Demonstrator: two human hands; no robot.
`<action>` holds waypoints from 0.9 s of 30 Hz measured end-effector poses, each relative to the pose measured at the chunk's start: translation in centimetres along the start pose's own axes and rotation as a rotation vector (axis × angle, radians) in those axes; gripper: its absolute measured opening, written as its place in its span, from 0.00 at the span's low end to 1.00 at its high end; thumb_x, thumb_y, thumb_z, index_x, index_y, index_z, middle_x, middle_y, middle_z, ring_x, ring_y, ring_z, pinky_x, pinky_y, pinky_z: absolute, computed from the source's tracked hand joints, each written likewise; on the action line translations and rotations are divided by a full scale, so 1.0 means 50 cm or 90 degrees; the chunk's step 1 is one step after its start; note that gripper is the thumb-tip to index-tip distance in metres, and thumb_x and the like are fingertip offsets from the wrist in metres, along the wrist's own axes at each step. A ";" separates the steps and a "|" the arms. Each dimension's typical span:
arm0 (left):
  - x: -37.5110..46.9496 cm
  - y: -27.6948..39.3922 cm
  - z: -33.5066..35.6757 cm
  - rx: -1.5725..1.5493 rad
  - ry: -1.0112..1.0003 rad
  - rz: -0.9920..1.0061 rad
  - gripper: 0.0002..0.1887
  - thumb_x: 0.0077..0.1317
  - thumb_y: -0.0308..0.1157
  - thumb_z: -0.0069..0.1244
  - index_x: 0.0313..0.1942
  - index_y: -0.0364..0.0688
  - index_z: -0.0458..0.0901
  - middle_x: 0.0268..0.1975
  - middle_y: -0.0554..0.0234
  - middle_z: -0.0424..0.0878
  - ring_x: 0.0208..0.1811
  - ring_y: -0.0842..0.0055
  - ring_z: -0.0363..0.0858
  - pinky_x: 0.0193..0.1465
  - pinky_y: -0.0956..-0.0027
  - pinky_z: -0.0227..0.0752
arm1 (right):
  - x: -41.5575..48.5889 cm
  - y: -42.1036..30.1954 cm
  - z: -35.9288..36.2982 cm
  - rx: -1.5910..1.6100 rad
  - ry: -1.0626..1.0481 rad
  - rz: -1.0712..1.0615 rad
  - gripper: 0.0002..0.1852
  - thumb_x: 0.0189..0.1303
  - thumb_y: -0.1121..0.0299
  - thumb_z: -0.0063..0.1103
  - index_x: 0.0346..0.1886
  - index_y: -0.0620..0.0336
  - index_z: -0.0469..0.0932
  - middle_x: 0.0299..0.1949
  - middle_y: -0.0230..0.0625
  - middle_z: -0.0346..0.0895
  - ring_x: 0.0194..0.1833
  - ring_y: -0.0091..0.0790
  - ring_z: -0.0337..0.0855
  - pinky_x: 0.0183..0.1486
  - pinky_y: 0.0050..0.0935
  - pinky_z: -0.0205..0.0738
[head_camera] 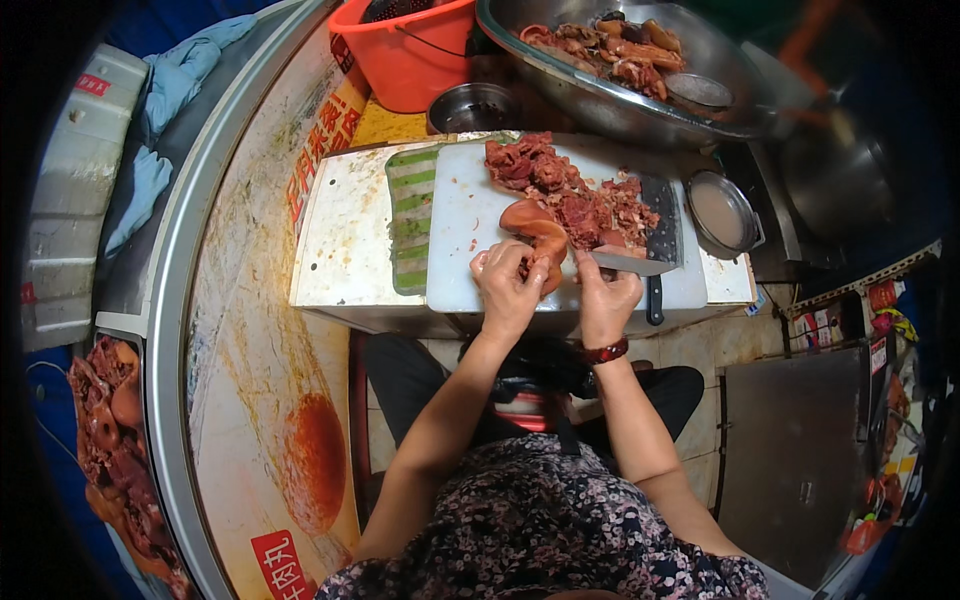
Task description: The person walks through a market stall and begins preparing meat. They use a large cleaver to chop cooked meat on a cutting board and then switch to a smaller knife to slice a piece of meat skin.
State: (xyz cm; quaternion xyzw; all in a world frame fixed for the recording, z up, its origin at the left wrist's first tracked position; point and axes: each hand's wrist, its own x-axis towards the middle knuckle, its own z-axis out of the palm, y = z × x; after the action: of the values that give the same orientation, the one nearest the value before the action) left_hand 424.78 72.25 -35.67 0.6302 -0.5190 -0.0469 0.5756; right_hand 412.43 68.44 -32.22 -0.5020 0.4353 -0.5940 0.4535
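My left hand (511, 279) grips a curled piece of brown, skin-on cooked meat (551, 240) over a white cutting board (457, 217). Just right of it, my right hand (609, 294) is closed at a knife (636, 262); its steel blade points out to the right, and the handle is hidden by the fingers. Behind both hands, a heap of reddish cooked meat (536, 169) spreads across the board, with small chopped bits at its right. A broad dark cleaver (663, 217) lies along the board's right side, its black riveted handle towards me.
Behind the board stand an orange bucket (420, 60), a small metal bowl (472, 109) and a large steel basin (600, 112) holding meat pieces. A metal dish of cloudy liquid (720, 214) sits at right. A green striped cloth (414, 225) lies partly under the board. More meat (109, 435) fills a tray at far left.
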 end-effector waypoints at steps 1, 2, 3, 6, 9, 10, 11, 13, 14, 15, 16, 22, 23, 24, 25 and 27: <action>0.000 -0.001 -0.002 -0.001 -0.007 -0.007 0.10 0.59 0.34 0.63 0.36 0.39 0.82 0.37 0.61 0.83 0.43 0.65 0.79 0.57 0.60 0.58 | 0.002 -0.014 -0.001 0.021 -0.012 0.019 0.07 0.60 0.78 0.69 0.38 0.68 0.78 0.29 0.33 0.81 0.28 0.21 0.79 0.31 0.23 0.73; 0.000 -0.003 -0.006 -0.002 -0.013 -0.014 0.10 0.59 0.34 0.62 0.36 0.39 0.82 0.37 0.61 0.82 0.43 0.65 0.79 0.57 0.60 0.58 | 0.004 -0.028 -0.002 0.041 -0.024 0.038 0.07 0.60 0.79 0.69 0.38 0.68 0.78 0.29 0.33 0.81 0.28 0.20 0.79 0.31 0.22 0.73; 0.002 0.001 -0.007 -0.004 -0.021 -0.020 0.10 0.59 0.34 0.62 0.36 0.39 0.82 0.37 0.61 0.82 0.43 0.65 0.79 0.57 0.60 0.58 | 0.005 -0.036 -0.003 0.061 -0.034 0.057 0.07 0.61 0.79 0.69 0.38 0.68 0.78 0.29 0.33 0.81 0.28 0.20 0.78 0.31 0.21 0.73; 0.009 0.012 -0.003 0.032 0.049 0.065 0.08 0.59 0.29 0.62 0.30 0.35 0.81 0.30 0.56 0.82 0.31 0.61 0.79 0.42 0.59 0.68 | 0.002 -0.023 0.010 0.084 -0.045 0.047 0.08 0.61 0.80 0.69 0.39 0.68 0.78 0.31 0.33 0.81 0.30 0.20 0.79 0.32 0.21 0.75; 0.011 0.011 -0.001 0.005 0.047 0.059 0.08 0.58 0.28 0.62 0.30 0.34 0.80 0.28 0.56 0.82 0.29 0.61 0.78 0.39 0.60 0.68 | -0.005 0.011 0.033 0.053 -0.038 0.010 0.08 0.59 0.78 0.70 0.38 0.67 0.79 0.31 0.34 0.82 0.30 0.22 0.79 0.34 0.23 0.76; 0.012 0.010 -0.001 -0.002 0.049 0.057 0.08 0.58 0.28 0.62 0.30 0.34 0.80 0.28 0.55 0.81 0.29 0.61 0.78 0.39 0.60 0.68 | -0.005 0.023 0.037 0.008 -0.031 -0.021 0.08 0.59 0.77 0.71 0.37 0.67 0.79 0.31 0.34 0.82 0.30 0.23 0.79 0.34 0.24 0.76; 0.012 0.010 0.001 -0.011 0.050 0.055 0.08 0.58 0.27 0.62 0.30 0.34 0.80 0.28 0.55 0.81 0.28 0.61 0.77 0.38 0.61 0.67 | -0.005 0.034 0.037 -0.037 -0.024 -0.051 0.08 0.58 0.77 0.71 0.37 0.67 0.80 0.31 0.34 0.82 0.30 0.23 0.79 0.35 0.24 0.76; 0.009 0.007 -0.003 -0.010 0.053 0.042 0.08 0.58 0.27 0.62 0.29 0.34 0.80 0.27 0.55 0.81 0.27 0.60 0.77 0.37 0.61 0.67 | -0.005 0.027 0.032 -0.073 -0.013 -0.053 0.08 0.57 0.76 0.71 0.36 0.66 0.80 0.31 0.34 0.83 0.30 0.25 0.80 0.35 0.26 0.77; 0.006 0.005 -0.006 -0.004 0.052 0.032 0.08 0.58 0.27 0.62 0.29 0.34 0.80 0.27 0.55 0.81 0.28 0.60 0.77 0.38 0.60 0.67 | -0.002 0.037 0.024 -0.099 -0.014 -0.055 0.07 0.57 0.76 0.71 0.36 0.66 0.80 0.31 0.34 0.83 0.30 0.25 0.80 0.34 0.26 0.76; 0.006 0.007 -0.005 -0.002 0.049 0.024 0.08 0.59 0.28 0.62 0.29 0.34 0.79 0.28 0.55 0.81 0.28 0.60 0.77 0.38 0.60 0.67 | 0.002 0.038 0.019 -0.128 -0.012 -0.059 0.07 0.57 0.76 0.71 0.36 0.66 0.80 0.31 0.35 0.83 0.30 0.25 0.80 0.34 0.26 0.76; 0.007 0.008 -0.004 0.004 0.051 0.033 0.08 0.59 0.28 0.61 0.29 0.34 0.79 0.28 0.55 0.81 0.28 0.60 0.77 0.38 0.60 0.67 | 0.004 0.041 0.018 -0.136 -0.007 -0.062 0.08 0.57 0.75 0.71 0.35 0.66 0.81 0.30 0.36 0.83 0.29 0.28 0.81 0.34 0.28 0.76; 0.011 0.009 -0.002 0.009 0.048 0.048 0.09 0.59 0.29 0.61 0.29 0.35 0.78 0.28 0.57 0.80 0.29 0.61 0.77 0.40 0.59 0.66 | 0.005 0.066 0.036 -0.147 -0.011 -0.174 0.09 0.56 0.74 0.73 0.36 0.67 0.82 0.32 0.39 0.84 0.28 0.35 0.81 0.35 0.30 0.76; 0.011 0.009 -0.003 0.011 0.046 0.047 0.09 0.59 0.29 0.61 0.29 0.35 0.78 0.28 0.57 0.80 0.29 0.61 0.76 0.40 0.59 0.66 | 0.007 0.068 0.034 -0.177 -0.013 -0.193 0.09 0.56 0.74 0.73 0.37 0.66 0.82 0.32 0.40 0.84 0.29 0.35 0.81 0.36 0.31 0.76; 0.010 0.007 -0.004 0.013 0.046 0.045 0.08 0.59 0.28 0.61 0.29 0.35 0.78 0.28 0.57 0.80 0.29 0.61 0.76 0.39 0.60 0.66 | 0.007 0.060 0.032 -0.162 -0.014 -0.156 0.09 0.55 0.74 0.73 0.37 0.66 0.82 0.32 0.40 0.84 0.30 0.35 0.81 0.36 0.31 0.76; 0.009 0.006 -0.006 0.014 0.046 0.045 0.09 0.59 0.29 0.61 0.29 0.35 0.78 0.28 0.57 0.80 0.29 0.61 0.76 0.39 0.59 0.66 | 0.006 0.051 0.027 -0.147 -0.015 -0.118 0.09 0.55 0.74 0.73 0.37 0.65 0.82 0.33 0.40 0.84 0.31 0.36 0.81 0.37 0.31 0.76; 0.007 0.004 -0.006 0.015 0.046 0.045 0.09 0.59 0.29 0.61 0.29 0.35 0.79 0.28 0.56 0.80 0.29 0.61 0.76 0.39 0.59 0.66 | 0.001 0.029 0.024 -0.109 -0.026 -0.065 0.09 0.55 0.74 0.73 0.37 0.65 0.82 0.34 0.40 0.83 0.32 0.36 0.82 0.38 0.32 0.77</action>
State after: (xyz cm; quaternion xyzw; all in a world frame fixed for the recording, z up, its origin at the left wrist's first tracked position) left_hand 425.01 72.24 -35.22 0.6192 -0.5205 0.0025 0.5880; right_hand 413.76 68.02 -33.49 -0.5723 0.4490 -0.5667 0.3870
